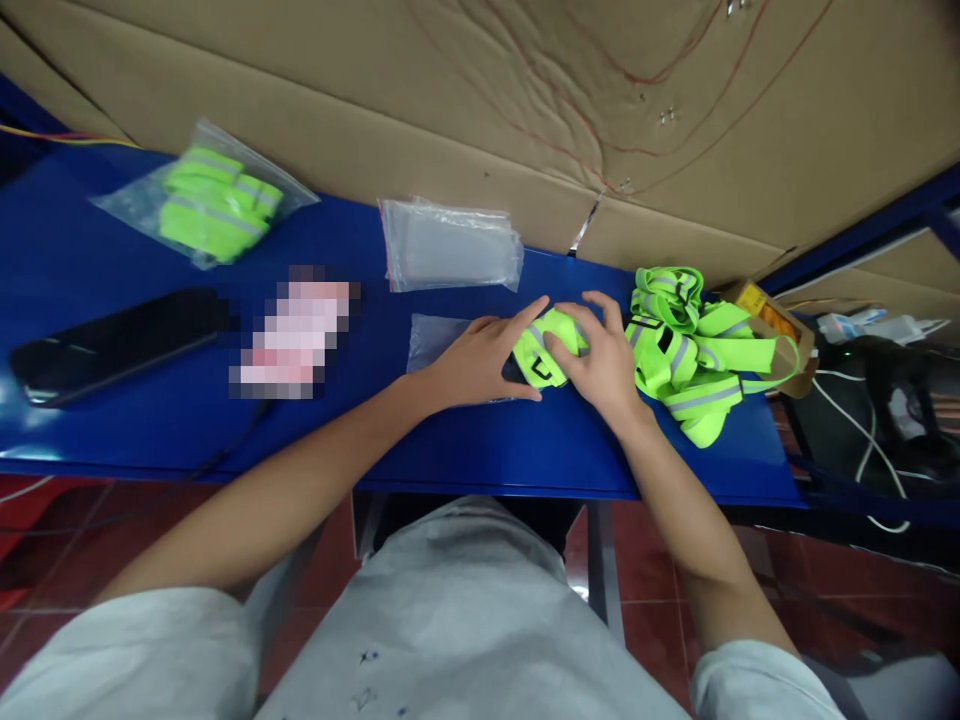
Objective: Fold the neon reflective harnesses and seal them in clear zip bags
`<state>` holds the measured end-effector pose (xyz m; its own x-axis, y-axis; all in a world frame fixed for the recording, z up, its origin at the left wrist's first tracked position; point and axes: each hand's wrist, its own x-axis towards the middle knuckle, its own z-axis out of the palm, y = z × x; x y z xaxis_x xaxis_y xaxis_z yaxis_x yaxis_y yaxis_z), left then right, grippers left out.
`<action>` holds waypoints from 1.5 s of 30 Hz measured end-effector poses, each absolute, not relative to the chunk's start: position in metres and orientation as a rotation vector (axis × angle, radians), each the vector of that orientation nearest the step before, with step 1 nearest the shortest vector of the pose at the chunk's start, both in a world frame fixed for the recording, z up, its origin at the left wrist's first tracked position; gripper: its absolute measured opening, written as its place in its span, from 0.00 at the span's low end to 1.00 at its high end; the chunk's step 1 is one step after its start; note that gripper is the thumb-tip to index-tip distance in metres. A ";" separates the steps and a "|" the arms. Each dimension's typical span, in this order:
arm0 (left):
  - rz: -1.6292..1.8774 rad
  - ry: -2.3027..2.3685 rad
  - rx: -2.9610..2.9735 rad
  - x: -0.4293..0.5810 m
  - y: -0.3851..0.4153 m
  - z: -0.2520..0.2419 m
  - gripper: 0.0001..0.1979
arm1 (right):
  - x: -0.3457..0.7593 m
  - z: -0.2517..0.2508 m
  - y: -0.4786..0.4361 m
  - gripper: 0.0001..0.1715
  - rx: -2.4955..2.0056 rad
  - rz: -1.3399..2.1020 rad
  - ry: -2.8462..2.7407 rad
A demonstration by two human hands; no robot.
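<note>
A folded neon-yellow reflective strap (546, 358) with grey bands and a black buckle sits between my two hands above the blue table. My left hand (480, 358) cups its left side, thumb and fingers spread around it. From the right, my right hand (600, 355) grips the same bundle with bent fingers. A clear plastic bag (435, 340) lies flat, partly hidden under my left hand. Just right of my right hand is a heap of loose neon-yellow reflective straps (686, 355).
A stack of clear zip bags (454, 245) lies by the cardboard wall (337, 110). At the left are a filled bag of yellow straps (217, 205), a black elongated object (120, 340) and a pixelated item (296, 335). A small cardboard box (780, 330) stands behind the heap.
</note>
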<state>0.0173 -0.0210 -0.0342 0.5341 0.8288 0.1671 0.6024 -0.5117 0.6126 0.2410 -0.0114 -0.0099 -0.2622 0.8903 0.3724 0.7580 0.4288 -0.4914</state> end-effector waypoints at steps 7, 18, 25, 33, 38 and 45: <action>0.571 1.194 2.295 0.018 -0.020 -0.035 0.67 | 0.251 -0.008 -0.006 0.37 -1.181 0.461 -2.295; 0.517 1.274 2.247 0.019 -0.028 -0.019 0.69 | 0.233 -0.004 -0.023 0.25 -1.352 0.261 -2.302; 0.438 1.188 2.338 0.014 -0.029 -0.022 0.65 | 0.240 0.001 -0.027 0.51 -1.205 0.347 -2.616; 0.451 0.990 2.214 -0.004 -0.020 -0.013 0.69 | 0.247 0.012 -0.028 0.47 -1.061 0.181 -2.872; 0.462 0.925 2.173 -0.005 -0.023 -0.010 0.70 | 0.243 0.012 -0.032 0.32 -1.007 0.062 -2.843; 0.494 0.918 2.253 0.008 -0.034 -0.008 0.62 | 0.234 0.010 -0.035 0.27 -1.061 0.110 -2.785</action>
